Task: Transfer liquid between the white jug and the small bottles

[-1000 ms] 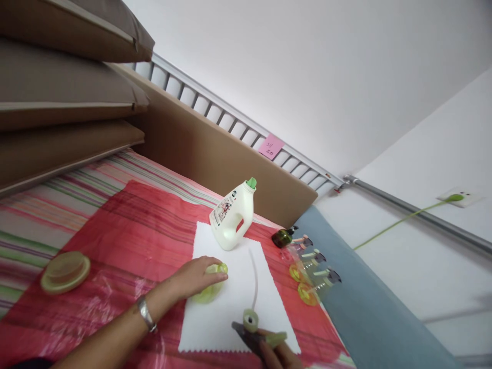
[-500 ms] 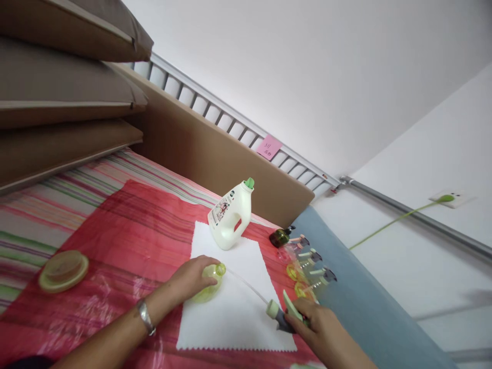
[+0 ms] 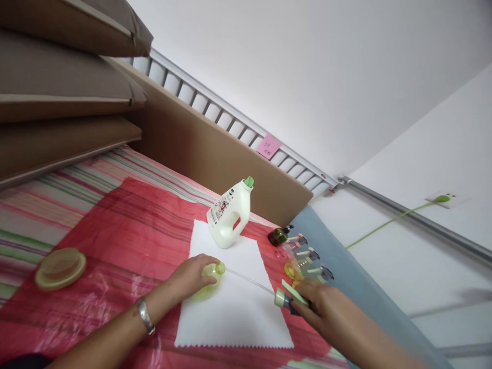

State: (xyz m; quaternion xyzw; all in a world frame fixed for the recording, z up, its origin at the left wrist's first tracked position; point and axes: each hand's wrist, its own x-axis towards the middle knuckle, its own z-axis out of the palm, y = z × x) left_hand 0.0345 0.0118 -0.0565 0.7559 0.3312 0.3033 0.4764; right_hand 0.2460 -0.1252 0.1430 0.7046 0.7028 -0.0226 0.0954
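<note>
Tube (image 3: 249, 280) bars cloth (image 3: 234, 323) ctr, jug (image 3: 225, 215) far end, btls (image 3: 277, 237) R; room L of jug over red sheet (image 3: 142, 220).

A rounded, translucent yellow-green plastic bottle (image 3: 208, 292), glossy; at its one o'clock, a smooth white handled plastic jug (image 3: 226, 225). Beneath both, matt white zigzag-edged cloth (image 3: 234, 318) over shiny, crinkled red plastic sheeting (image 3: 149, 230).

Jug (image 3: 221, 224) behind bottle (image 3: 209, 290) on cloth (image 3: 234, 319), other bottles (image 3: 303, 262) farther right.
</note>
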